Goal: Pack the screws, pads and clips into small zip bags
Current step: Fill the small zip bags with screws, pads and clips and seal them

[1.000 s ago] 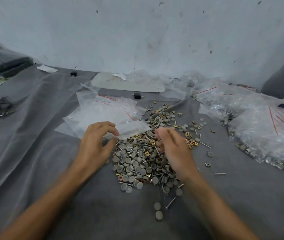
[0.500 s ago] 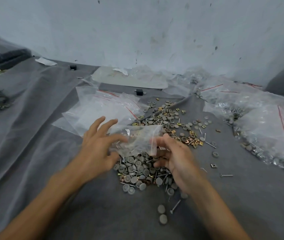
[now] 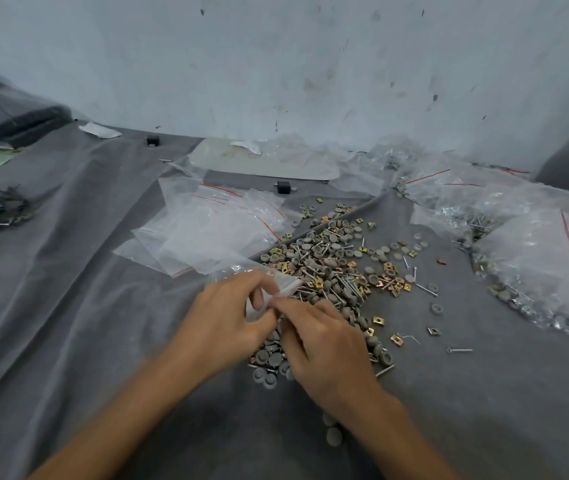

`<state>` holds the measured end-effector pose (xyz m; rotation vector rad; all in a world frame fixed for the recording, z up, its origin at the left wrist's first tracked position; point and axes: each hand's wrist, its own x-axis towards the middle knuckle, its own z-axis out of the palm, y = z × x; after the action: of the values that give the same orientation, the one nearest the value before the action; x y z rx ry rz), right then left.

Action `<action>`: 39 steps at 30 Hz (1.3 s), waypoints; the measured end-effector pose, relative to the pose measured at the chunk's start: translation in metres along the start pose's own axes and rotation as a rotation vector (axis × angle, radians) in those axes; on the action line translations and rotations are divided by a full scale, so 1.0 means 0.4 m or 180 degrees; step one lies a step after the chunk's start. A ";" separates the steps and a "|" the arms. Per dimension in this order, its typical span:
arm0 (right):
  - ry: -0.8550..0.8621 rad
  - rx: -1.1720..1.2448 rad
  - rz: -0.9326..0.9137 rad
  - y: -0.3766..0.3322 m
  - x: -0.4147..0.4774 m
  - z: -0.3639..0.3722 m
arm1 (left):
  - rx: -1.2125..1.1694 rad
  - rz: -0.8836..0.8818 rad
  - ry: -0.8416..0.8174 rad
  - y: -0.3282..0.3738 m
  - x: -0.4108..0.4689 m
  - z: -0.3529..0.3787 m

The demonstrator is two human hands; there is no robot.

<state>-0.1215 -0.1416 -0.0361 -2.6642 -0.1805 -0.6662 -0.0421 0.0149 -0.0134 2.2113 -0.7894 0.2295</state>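
Left hand [image 3: 227, 320] and right hand [image 3: 324, 348] pinch a small zip bag [image 3: 288, 285] at the 7 o'clock edge of a heap [image 3: 331, 268] of screws, pads and clips. Empty bags [image 3: 213, 230] lie at its 10 o'clock.

I see a wrinkled grey cloth [image 3: 68, 306] covering the table. At its far edge: a white paper scrap [image 3: 100, 130] and a small black block [image 3: 151, 140]. Near its left edge: a tangle of dark wires [image 3: 4, 207].

Hands, two: left hand [image 3: 227, 317], right hand [image 3: 324, 344]. Zip bag [image 3: 285, 284] over the pile [image 3: 324, 271], one. Black blocks [image 3: 283, 187] beyond the pile, two. Pads, screws and clips too many to count.
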 end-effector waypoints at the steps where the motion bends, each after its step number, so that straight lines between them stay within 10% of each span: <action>1: 0.0029 -0.0107 -0.0035 0.001 0.000 0.001 | -0.0019 -0.0051 -0.0006 0.000 0.002 0.001; 15: -0.0277 -0.0204 -0.0136 0.023 -0.014 0.017 | 0.0896 -0.0087 0.0712 -0.021 0.005 -0.028; 21: 0.0027 0.1210 0.0132 0.064 0.012 -0.041 | 0.0819 0.0022 0.0893 -0.006 0.008 -0.049; 28: 0.0008 0.0137 0.1400 0.233 0.095 -0.114 | 0.0588 0.0109 0.0744 -0.001 0.003 -0.029; 39: -0.0848 -0.0174 0.1665 0.241 0.160 -0.090 | 0.0412 0.0088 0.0656 -0.017 0.002 -0.023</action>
<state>-0.0599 -0.2422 -0.0087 -2.6707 0.4560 -0.1510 -0.0366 0.0245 -0.0110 2.2532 -0.7088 0.5263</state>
